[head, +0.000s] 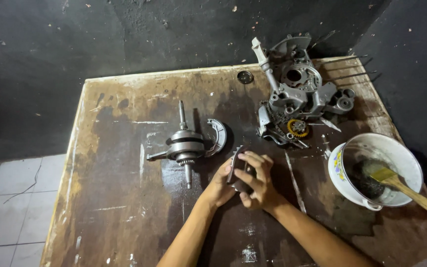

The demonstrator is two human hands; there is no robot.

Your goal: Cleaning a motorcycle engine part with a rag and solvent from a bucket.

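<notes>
Both my hands meet over the middle of the stained wooden table (124,207). My left hand (219,187) and my right hand (256,180) together grip a dark toothed metal gear part (235,165), held on edge between the fingers. Most of the part is hidden by my right fingers. A steel crankshaft (186,145) with its connecting rod lies on the table just left of my hands. A curved grey metal shoe piece (218,136) rests beside it.
A grey engine crankcase (300,89) with a chain and a yellow gear (298,128) sits at the back right. A white enamel bowl (342,168) at the right holds dark liquid and a wooden-handled brush (406,188). A small round ring (245,76) lies near the far edge. Tiled floor lies left.
</notes>
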